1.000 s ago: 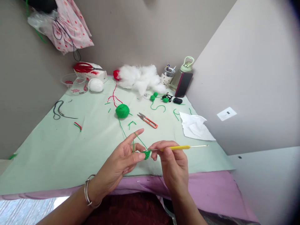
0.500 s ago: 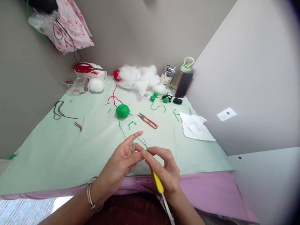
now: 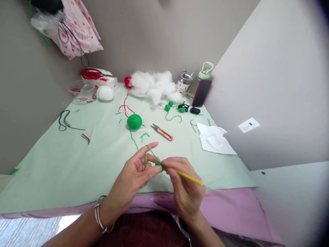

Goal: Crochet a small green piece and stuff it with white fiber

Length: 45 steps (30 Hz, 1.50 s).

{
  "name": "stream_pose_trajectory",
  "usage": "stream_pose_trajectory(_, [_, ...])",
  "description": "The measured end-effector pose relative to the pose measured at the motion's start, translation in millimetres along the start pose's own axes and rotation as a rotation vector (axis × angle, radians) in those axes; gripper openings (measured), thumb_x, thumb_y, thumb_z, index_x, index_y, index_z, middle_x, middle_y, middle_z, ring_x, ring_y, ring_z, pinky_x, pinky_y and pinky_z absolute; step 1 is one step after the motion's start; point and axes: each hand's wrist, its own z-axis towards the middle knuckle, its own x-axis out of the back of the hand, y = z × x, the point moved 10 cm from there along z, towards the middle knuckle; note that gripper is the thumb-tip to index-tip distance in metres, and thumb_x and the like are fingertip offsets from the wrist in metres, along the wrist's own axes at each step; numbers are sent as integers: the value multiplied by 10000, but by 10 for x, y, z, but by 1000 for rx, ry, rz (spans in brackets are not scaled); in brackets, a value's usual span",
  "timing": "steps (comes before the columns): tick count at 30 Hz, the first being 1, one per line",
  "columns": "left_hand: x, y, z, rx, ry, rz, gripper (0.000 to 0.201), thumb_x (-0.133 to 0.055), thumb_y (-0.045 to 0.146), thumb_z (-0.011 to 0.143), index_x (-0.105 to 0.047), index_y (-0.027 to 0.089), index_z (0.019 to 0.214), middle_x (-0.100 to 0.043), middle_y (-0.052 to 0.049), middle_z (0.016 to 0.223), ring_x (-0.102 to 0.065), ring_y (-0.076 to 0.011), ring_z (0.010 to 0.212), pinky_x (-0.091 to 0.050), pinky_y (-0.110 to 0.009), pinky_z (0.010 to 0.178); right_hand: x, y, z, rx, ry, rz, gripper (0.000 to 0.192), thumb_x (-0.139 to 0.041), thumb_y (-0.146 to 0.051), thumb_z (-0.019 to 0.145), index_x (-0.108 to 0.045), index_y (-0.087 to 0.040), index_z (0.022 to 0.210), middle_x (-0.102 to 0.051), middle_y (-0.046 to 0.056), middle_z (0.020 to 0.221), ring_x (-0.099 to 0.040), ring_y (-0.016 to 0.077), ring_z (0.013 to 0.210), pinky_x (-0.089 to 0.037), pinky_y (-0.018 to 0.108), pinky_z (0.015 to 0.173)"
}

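Observation:
My left hand [image 3: 136,176] pinches a small green crochet piece [image 3: 160,166] between thumb and fingers. Its raised index finger carries a taut strand of green yarn [image 3: 152,153], which runs back to the green yarn ball [image 3: 134,121] on the table. In my right hand [image 3: 186,185] is a crochet hook with a yellow handle [image 3: 190,176], gripped like a pencil and pointing left into the piece. The hook's tip is hidden at the stitches, and its rear end is blurred. Orange thread snips [image 3: 162,132] lie just beyond my hands.
White stuffing [image 3: 154,85] is heaped at the back beside a red yarn ball [image 3: 128,82]. A phone [image 3: 202,93] leans on a bottle [image 3: 196,80]. Crumpled paper [image 3: 213,139] lies at the right, small green crocheted balls [image 3: 168,107] behind the snips, white yarn [image 3: 105,93] at the left.
My right hand has turned, so the yellow handle has swung from pointing down toward me to pointing out to the right. More of the green piece now shows at my left fingertips.

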Motion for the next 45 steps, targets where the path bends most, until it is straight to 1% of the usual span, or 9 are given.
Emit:
stream_pose_trajectory(2, [3,-27,13,20,4,-49,696,-899,313,833,-608,224,1458,-613,47,863,-312,-8,509,-202,-180,449,-39,-158,-67,183,-19,-173,385,-627,-60,990,-741,-248,1307,-737,99,1133,-717,212,998,-611,329,808])
stream_pose_trajectory(4, [-15,-95,25,101,-18,-145,639,-885,306,842,-641,173,1417,-545,74,750,-254,-8,492,-192,-178,451,-47,-214,-104,257,-25,-227,423,-620,-53,988,-720,-237,1355,-727,117,1193,-711,222,1041,-610,339,832])
stream_pose_trajectory(8, [-18,-132,38,183,-54,-285,447,-854,229,856,-739,129,1276,-424,104,659,-187,-14,499,-194,-170,458,134,59,-5,-53,85,31,302,-563,-84,1032,-772,-260,1160,-747,41,951,-687,166,840,-574,295,721])
stream_pose_trajectory(12, [-22,-58,35,109,-66,-206,388,-864,222,849,-776,191,1226,-570,53,803,-258,12,490,-211,-166,458,80,245,55,-259,95,344,213,-598,-207,1053,-799,-264,1008,-737,20,885,-629,132,705,-539,290,674])
stream_pose_trajectory(19, [-56,-32,18,96,-46,-106,507,-875,285,839,-726,216,1318,-615,31,866,-293,-7,522,-213,-171,458,-19,410,13,-363,50,438,169,-654,-289,1041,-822,-284,1031,-749,17,916,-638,133,742,-533,296,717])
stream_pose_trajectory(24, [-72,-35,16,98,-76,-56,616,-870,324,844,-654,224,1412,-641,25,888,-286,-6,506,-207,-191,460,-42,392,14,-350,26,444,169,-660,-295,1038,-829,-292,1039,-782,25,968,-643,136,747,-537,300,714])
stream_pose_trajectory(34, [-4,5,22,30,-70,45,457,-845,318,863,-742,264,1304,-586,16,942,-372,-52,598,-297,-198,499,-29,478,60,-451,89,634,207,-649,-373,1040,-753,-242,918,-754,10,887,-598,105,641,-536,277,687])
stream_pose_trajectory(39, [65,57,-12,-52,-25,139,408,-805,304,905,-746,290,1309,-582,11,938,-405,-81,632,-349,-218,548,12,350,80,-351,10,495,224,-550,-304,1087,-736,-235,984,-749,29,926,-665,132,697,-571,298,703])
stream_pose_trajectory(45, [121,141,-38,-149,111,277,418,-803,233,894,-742,297,1303,-573,25,904,-444,-91,659,-427,-235,659,9,-20,39,5,-99,46,266,-514,-108,1052,-725,-246,1140,-756,65,983,-730,198,947,-614,339,822])
